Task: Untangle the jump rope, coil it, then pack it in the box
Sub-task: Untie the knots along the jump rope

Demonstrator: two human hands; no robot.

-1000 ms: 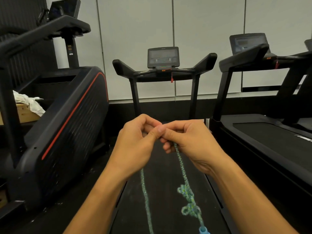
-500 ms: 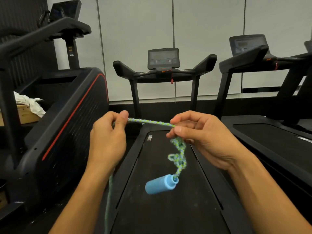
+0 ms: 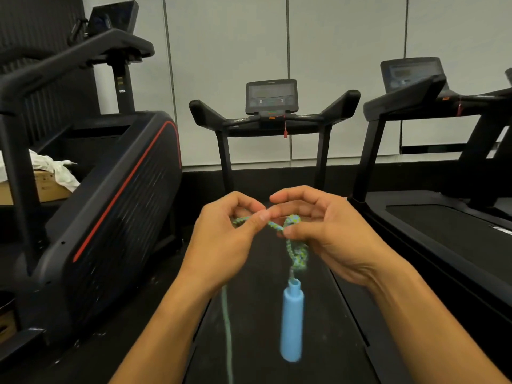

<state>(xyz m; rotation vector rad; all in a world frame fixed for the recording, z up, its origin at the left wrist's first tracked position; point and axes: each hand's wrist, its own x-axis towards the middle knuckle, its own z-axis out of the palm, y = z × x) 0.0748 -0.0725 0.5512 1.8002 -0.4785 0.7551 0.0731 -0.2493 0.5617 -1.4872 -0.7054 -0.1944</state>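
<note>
Both my left hand (image 3: 221, 239) and right hand (image 3: 329, 234) pinch the rope (image 3: 277, 226) at a knot (image 3: 298, 257), handle (image 3: 291, 324) dangling at six o'clock; untangling unfinished, coiling and boxing remain.

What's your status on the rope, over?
Left hand and right hand both pinching the jump rope. Knots not yet undone above the hanging blue handle. Nothing in the way.
</note>
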